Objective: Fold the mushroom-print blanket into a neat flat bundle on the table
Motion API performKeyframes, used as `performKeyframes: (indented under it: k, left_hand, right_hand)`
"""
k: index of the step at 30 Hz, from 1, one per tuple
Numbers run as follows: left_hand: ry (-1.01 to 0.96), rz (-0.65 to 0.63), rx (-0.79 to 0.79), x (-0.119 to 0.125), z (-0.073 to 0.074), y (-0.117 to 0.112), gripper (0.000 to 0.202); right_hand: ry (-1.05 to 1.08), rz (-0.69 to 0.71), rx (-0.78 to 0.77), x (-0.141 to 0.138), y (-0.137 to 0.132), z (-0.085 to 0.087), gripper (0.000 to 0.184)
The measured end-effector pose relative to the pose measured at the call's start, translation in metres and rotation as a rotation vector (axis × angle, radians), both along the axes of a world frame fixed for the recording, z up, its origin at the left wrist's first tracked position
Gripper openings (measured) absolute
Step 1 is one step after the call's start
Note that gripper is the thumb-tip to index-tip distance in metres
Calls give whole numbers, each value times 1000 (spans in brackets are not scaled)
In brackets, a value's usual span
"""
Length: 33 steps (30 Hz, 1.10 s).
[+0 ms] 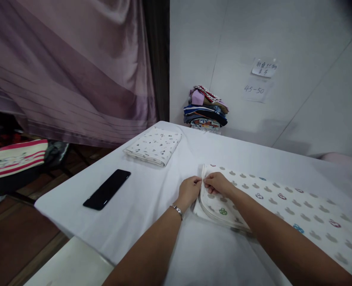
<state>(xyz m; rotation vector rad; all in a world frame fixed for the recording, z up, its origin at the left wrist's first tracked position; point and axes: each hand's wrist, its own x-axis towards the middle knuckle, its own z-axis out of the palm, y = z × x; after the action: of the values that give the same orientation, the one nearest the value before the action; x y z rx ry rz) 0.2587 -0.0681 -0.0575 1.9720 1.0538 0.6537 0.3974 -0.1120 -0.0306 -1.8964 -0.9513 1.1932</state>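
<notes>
A long white cloth (286, 206) with grey rabbit prints and a few coloured outlines lies folded in layers on the right of the table. Its short left edge is pinched between the fingers of both hands, which nearly meet there. My left hand (190, 190), with a silver bracelet at the wrist, is closed on the edge from the left side. From above the cloth, my right hand (217, 183) grips the same edge. The lower right part of the cloth is hidden behind my right forearm.
A folded white cloth with small dark prints (155, 145) lies at the table's far left corner. A black phone (107, 189) rests near the left edge of the white-covered table (152, 198). Stacked folded fabrics (206, 109) stand against the wall; a purple curtain (74, 71) hangs left.
</notes>
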Motion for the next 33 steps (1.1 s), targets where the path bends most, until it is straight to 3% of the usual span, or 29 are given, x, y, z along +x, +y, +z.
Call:
performKeyframes:
  k: [8, 23, 33]
  left_hand:
    - [-11, -2, -18, 0, 1, 0, 22]
    - [-86, 26, 85, 2, -2, -2, 21]
    - [-48, 17, 71, 1, 1, -2, 17]
  right_hand:
    - [-14, 19, -49, 2, 6, 3, 13]
    - [-40, 2, 55, 0, 3, 5, 13]
    - [-65, 41, -6, -3, 1, 8, 14]
